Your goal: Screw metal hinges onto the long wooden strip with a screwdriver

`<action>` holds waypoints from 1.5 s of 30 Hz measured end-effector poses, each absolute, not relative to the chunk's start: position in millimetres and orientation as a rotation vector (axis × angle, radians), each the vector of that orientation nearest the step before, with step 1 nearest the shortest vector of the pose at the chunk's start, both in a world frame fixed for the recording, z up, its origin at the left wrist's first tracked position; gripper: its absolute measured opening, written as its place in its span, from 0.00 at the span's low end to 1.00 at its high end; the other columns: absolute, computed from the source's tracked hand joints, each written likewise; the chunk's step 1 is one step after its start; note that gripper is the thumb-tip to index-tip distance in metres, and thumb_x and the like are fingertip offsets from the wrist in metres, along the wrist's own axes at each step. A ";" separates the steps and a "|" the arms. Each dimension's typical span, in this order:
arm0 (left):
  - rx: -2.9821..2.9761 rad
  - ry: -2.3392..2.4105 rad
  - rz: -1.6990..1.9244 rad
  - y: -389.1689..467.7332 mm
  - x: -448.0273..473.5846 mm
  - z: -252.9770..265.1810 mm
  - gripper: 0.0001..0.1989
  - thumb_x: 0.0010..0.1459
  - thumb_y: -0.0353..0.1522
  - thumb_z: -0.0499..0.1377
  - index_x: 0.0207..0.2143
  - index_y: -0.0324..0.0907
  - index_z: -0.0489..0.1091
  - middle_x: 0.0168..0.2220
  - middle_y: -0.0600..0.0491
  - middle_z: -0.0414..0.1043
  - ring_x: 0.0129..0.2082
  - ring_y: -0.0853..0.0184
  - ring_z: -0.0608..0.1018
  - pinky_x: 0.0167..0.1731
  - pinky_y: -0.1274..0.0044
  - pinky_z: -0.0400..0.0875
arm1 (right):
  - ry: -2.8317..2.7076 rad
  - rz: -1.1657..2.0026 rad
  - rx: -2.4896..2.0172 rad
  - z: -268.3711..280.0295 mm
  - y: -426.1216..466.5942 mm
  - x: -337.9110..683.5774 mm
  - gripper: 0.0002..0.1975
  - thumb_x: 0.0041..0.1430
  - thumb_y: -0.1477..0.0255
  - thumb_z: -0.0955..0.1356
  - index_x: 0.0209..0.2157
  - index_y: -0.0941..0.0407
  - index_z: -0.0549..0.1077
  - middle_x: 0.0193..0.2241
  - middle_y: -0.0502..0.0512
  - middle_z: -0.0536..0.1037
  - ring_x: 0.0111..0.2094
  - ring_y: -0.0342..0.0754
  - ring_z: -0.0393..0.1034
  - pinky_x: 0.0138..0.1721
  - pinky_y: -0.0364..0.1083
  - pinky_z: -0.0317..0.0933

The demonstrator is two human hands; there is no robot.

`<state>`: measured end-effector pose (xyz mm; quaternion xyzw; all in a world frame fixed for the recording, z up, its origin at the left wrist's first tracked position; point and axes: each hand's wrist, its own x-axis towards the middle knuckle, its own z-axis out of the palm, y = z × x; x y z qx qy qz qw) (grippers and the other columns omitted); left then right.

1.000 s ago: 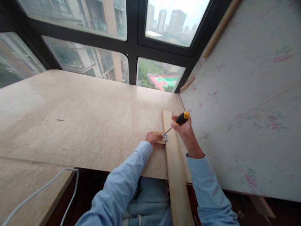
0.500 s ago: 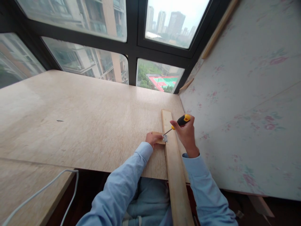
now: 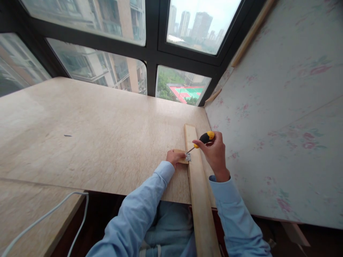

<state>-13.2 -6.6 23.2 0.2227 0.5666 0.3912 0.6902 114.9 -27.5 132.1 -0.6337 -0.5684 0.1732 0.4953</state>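
Observation:
A long wooden board (image 3: 199,192) lies on the stone-patterned counter and runs out over its front edge toward me. Against its left side sits a short wood block (image 3: 183,161). A small metal hinge (image 3: 188,157) spans the joint between the two. My left hand (image 3: 175,157) is closed on the short block, its fingertips beside the hinge. In my right hand (image 3: 215,151) is a yellow and black screwdriver (image 3: 205,137), gripped by the handle and tilted. Its tip meets the hinge's upper left part; a screw there is too small to make out.
The counter (image 3: 107,132) stretches left to the dark-framed windows (image 3: 151,53). A small thin dark sliver (image 3: 68,135) lies on it. A flowered wall (image 3: 281,125) rises close on the right. At lower left a white cable (image 3: 53,212) hangs over a lower surface's edge.
My right hand has shifted slightly right and down, and the screwdriver handle leans a little lower. My left hand, the block and the board stay put.

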 end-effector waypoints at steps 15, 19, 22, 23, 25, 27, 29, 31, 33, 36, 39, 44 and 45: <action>0.567 1.281 0.846 -6.0 -12.5 18.1 0.16 0.38 0.25 0.66 0.31 0.44 0.67 0.37 0.54 0.78 0.42 0.59 0.80 0.32 0.76 0.77 | -1.353 0.899 -1.086 118.9 -16.7 121.6 0.24 0.54 0.66 0.71 0.51 0.48 0.61 0.53 0.56 0.72 0.55 0.51 0.68 0.61 0.58 0.59; 0.578 1.292 0.842 -4.7 -12.7 15.2 0.16 0.38 0.25 0.66 0.32 0.44 0.68 0.37 0.54 0.78 0.42 0.59 0.80 0.32 0.76 0.77 | -1.405 0.780 -1.171 120.3 -14.7 119.0 0.24 0.54 0.64 0.70 0.51 0.50 0.62 0.47 0.56 0.74 0.48 0.51 0.72 0.55 0.57 0.65; 0.561 1.270 0.850 -5.0 -13.1 16.5 0.17 0.38 0.25 0.66 0.32 0.45 0.68 0.37 0.55 0.78 0.42 0.60 0.80 0.32 0.77 0.76 | -1.459 0.578 -1.321 124.4 -17.5 117.8 0.22 0.50 0.62 0.73 0.46 0.52 0.66 0.40 0.54 0.74 0.41 0.51 0.73 0.46 0.55 0.70; 0.555 1.267 0.849 -5.2 -13.2 17.4 0.17 0.38 0.25 0.66 0.32 0.45 0.68 0.36 0.55 0.78 0.42 0.60 0.80 0.33 0.77 0.76 | -1.467 0.511 -1.365 125.7 -18.5 117.1 0.22 0.49 0.61 0.74 0.43 0.52 0.67 0.37 0.53 0.74 0.38 0.50 0.73 0.43 0.54 0.71; 0.550 1.275 0.843 -5.8 -13.3 19.6 0.17 0.38 0.25 0.66 0.32 0.45 0.68 0.36 0.56 0.78 0.42 0.60 0.80 0.33 0.77 0.76 | -1.448 0.424 -1.432 126.4 -19.5 115.6 0.22 0.45 0.59 0.75 0.38 0.52 0.67 0.34 0.51 0.73 0.35 0.49 0.72 0.39 0.52 0.72; 0.543 1.282 0.838 -6.3 -13.2 21.9 0.16 0.38 0.25 0.66 0.31 0.45 0.67 0.36 0.56 0.78 0.42 0.60 0.80 0.33 0.77 0.76 | -1.395 0.454 -1.435 123.6 -18.4 114.1 0.24 0.44 0.58 0.76 0.37 0.52 0.64 0.34 0.51 0.73 0.35 0.49 0.73 0.39 0.52 0.72; 0.539 1.282 0.840 -6.7 -13.1 23.7 0.16 0.38 0.24 0.66 0.30 0.44 0.66 0.36 0.55 0.78 0.42 0.60 0.80 0.32 0.77 0.76 | -1.346 0.596 -1.339 118.6 -16.2 113.3 0.26 0.45 0.57 0.75 0.40 0.51 0.61 0.38 0.52 0.74 0.39 0.50 0.74 0.42 0.52 0.72; 0.550 1.281 0.840 -7.0 -13.0 24.9 0.15 0.38 0.24 0.66 0.29 0.44 0.65 0.37 0.55 0.78 0.42 0.59 0.80 0.31 0.77 0.76 | -1.327 0.763 -1.200 114.6 -14.9 113.7 0.26 0.48 0.58 0.74 0.44 0.49 0.59 0.44 0.54 0.74 0.45 0.50 0.74 0.48 0.54 0.70; 0.572 1.286 0.838 -7.3 -13.1 25.5 0.15 0.39 0.24 0.66 0.30 0.44 0.66 0.38 0.54 0.78 0.43 0.59 0.80 0.31 0.78 0.76 | -1.331 0.869 -1.112 114.2 -16.3 115.0 0.27 0.51 0.60 0.72 0.48 0.48 0.58 0.49 0.55 0.73 0.51 0.51 0.71 0.53 0.56 0.67; 0.597 1.299 0.824 -7.8 -13.4 26.1 0.16 0.39 0.25 0.66 0.32 0.44 0.67 0.41 0.53 0.78 0.43 0.59 0.80 0.29 0.78 0.76 | -1.360 0.950 -1.084 121.9 -23.2 117.4 0.27 0.52 0.64 0.71 0.52 0.46 0.59 0.52 0.54 0.72 0.56 0.52 0.68 0.58 0.59 0.61; 0.605 1.308 0.804 -8.1 -13.7 26.9 0.16 0.40 0.26 0.66 0.34 0.45 0.68 0.41 0.54 0.78 0.43 0.60 0.80 0.29 0.79 0.75 | -1.391 1.012 -1.071 132.6 -30.1 117.7 0.26 0.52 0.67 0.71 0.51 0.47 0.62 0.53 0.53 0.72 0.57 0.52 0.67 0.61 0.60 0.58; 0.566 1.300 0.830 -8.0 -13.8 27.8 0.16 0.39 0.25 0.65 0.32 0.45 0.68 0.37 0.55 0.79 0.43 0.60 0.80 0.32 0.77 0.76 | -1.433 0.772 -1.260 135.4 -28.0 115.3 0.21 0.47 0.59 0.74 0.39 0.51 0.65 0.42 0.55 0.76 0.44 0.53 0.74 0.48 0.57 0.70; 0.556 1.298 0.837 -7.9 -13.8 27.9 0.15 0.38 0.24 0.65 0.31 0.45 0.68 0.36 0.55 0.78 0.43 0.60 0.80 0.33 0.77 0.76 | -1.418 0.641 -1.346 133.5 -25.9 115.1 0.24 0.45 0.58 0.75 0.38 0.52 0.65 0.38 0.53 0.77 0.40 0.53 0.75 0.45 0.56 0.70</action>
